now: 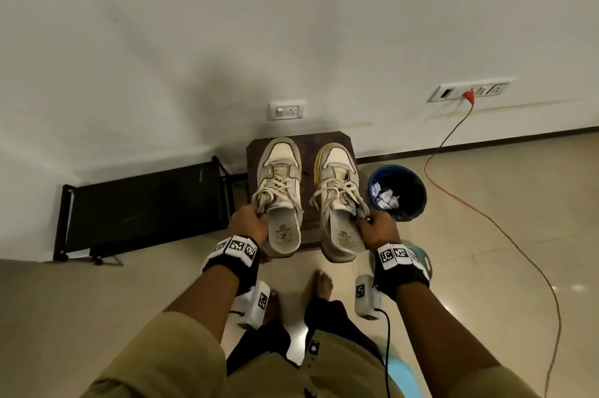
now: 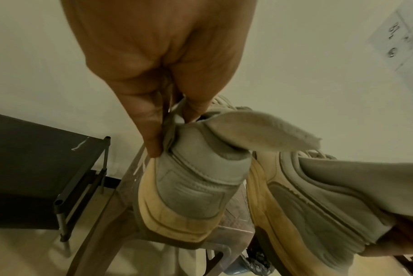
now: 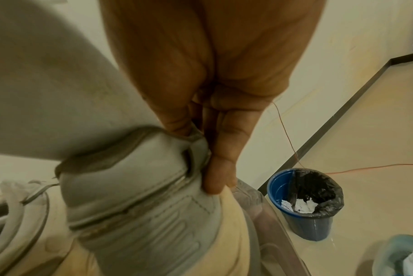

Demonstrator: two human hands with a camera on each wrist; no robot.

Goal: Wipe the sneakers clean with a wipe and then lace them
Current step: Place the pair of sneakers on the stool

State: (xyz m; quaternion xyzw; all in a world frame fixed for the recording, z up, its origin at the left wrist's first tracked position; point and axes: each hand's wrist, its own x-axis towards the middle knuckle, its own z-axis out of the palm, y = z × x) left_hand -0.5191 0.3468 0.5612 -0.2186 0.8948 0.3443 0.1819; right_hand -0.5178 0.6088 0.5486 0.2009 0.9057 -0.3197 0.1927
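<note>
Nearest the viewer, two forearms with black wrist straps bearing coded markers. Left hand (image 1: 251,222): clenched on the collar of the left sneaker (image 1: 281,193), thumb inside and fingers outside, as the left wrist view confirms. Right hand (image 1: 377,229): likewise pinching the collar edge of the right sneaker (image 1: 340,199). Both sneakers: cream and grey, laced, laces loose; toes pointing toward the wall, soles over the brown stool (image 1: 306,144), heels jutting past the stool's near edge; whether the soles rest on the stool cannot be told. Sneakers side by side, apart from each other. Right of the stool, just beside it: blue bin (image 1: 397,193) with black liner, crumpled white wipes (image 1: 385,198) inside. Near side of the bin, behind the right wrist: a pale teal container (image 3: 399,255), mostly hidden. Left of the stool: black low rack (image 1: 142,209) against the wall. Beyond the stool, on the wall: white socket plate (image 1: 287,109); farther right, a socket strip (image 1: 471,91) with an orange cable (image 1: 453,131) trailing down across the floor past the bin.
</note>
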